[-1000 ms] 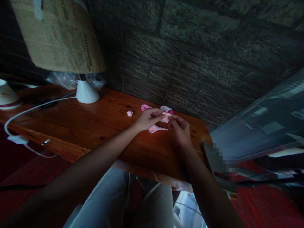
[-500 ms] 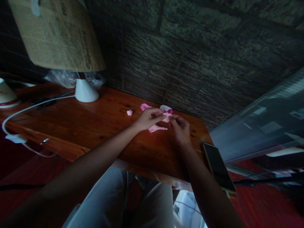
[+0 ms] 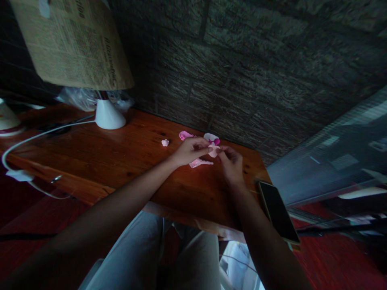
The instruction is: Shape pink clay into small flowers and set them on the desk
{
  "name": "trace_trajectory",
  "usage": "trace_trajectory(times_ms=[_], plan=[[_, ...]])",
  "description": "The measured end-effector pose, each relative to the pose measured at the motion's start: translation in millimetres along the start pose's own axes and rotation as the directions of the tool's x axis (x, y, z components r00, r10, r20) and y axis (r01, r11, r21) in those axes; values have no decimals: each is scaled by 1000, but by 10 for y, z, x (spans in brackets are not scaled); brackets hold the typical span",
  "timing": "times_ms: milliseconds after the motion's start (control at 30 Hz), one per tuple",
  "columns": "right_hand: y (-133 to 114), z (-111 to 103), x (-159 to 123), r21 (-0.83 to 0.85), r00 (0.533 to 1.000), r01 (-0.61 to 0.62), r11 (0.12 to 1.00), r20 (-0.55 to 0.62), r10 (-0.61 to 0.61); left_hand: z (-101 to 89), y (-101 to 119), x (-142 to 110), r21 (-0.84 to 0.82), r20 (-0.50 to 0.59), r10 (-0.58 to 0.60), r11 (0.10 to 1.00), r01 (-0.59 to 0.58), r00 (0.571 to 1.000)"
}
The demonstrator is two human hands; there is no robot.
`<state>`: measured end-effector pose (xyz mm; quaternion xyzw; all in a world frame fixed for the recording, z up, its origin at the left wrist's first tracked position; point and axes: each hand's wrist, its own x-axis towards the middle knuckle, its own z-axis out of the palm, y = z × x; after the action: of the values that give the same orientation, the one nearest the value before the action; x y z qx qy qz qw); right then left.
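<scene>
Between both hands, above the wooden table [image 3: 142,145], is a thin, pale pink flat piece [image 3: 214,151] that looks like soft clay. My left hand [image 3: 191,151] pinches its left side between thumb and fingers. On its right edge, my right hand [image 3: 232,164] has thumb and forefinger closed. Just behind lie a whitish rounded piece [image 3: 211,137] and a magenta bit [image 3: 216,141]. A brighter pink piece [image 3: 185,135] rests beyond my left hand, partly hidden by it. Below the hands is a crumpled pink strip [image 3: 199,163]. Farther left sits a small pink lump [image 3: 165,142].
A lamp with a newsprint shade [image 3: 75,56] and white base [image 3: 109,117] stands at the left, its white cable [image 3: 45,131] hanging over the front edge. A phone [image 3: 278,211] lies at the right edge. A dark brick wall [image 3: 242,76] rises behind.
The pale pink piece has shifted slightly right and now shows more of its flat face. My right hand has moved a little to the right; my left hand is almost still.
</scene>
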<state>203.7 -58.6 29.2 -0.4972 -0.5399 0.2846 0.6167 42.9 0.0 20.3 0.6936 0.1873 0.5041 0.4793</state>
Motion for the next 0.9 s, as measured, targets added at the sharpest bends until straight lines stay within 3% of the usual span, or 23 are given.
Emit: trace_trajectory(times_ms=[567, 900], plan=[[-16, 2, -18, 78, 999, -12, 997, 33, 9, -33, -38, 21, -18, -30, 27, 999, -27, 999], [2, -3, -18, 8, 998, 35, 999, 44, -36, -24, 25, 5, -20, -9, -18, 1000, 18, 1000]])
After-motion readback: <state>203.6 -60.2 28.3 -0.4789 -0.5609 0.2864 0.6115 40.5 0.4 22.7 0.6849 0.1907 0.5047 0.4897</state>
